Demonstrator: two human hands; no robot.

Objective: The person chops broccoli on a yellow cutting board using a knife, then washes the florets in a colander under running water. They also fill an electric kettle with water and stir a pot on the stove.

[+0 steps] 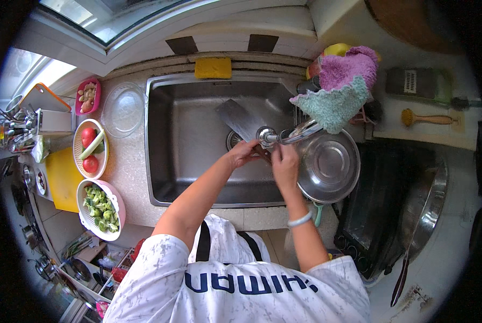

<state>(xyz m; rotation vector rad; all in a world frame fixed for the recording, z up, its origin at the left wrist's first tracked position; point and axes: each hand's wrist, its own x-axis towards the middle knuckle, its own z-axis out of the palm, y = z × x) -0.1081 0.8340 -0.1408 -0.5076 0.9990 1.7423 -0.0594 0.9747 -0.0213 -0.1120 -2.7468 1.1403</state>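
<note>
My left hand (pixel 241 154) grips the wooden handle of a cleaver (pixel 235 117), whose broad blade points up and left over the stainless-steel sink (pixel 180 161). Directly above the handle is the chrome faucet (pixel 266 136), which hides part of the blade. My right hand (pixel 285 159), slightly blurred with its fingers curled, is just below the faucet's neck and close to the handle's end. Whether it holds or touches anything cannot be made out. Behind the blade, the drain (pixel 233 140) is partly covered.
To the left stand a basket (pixel 76 155) with tomatoes, a colander (pixel 121 202) of broccoli, a pink container (pixel 77 108) of garlic and a clear lid (pixel 123 109). A metal basin (pixel 329 165) sits right of the sink. Cloths (pixel 338 105) hang above it; a yellow sponge (pixel 213 68) lies behind.
</note>
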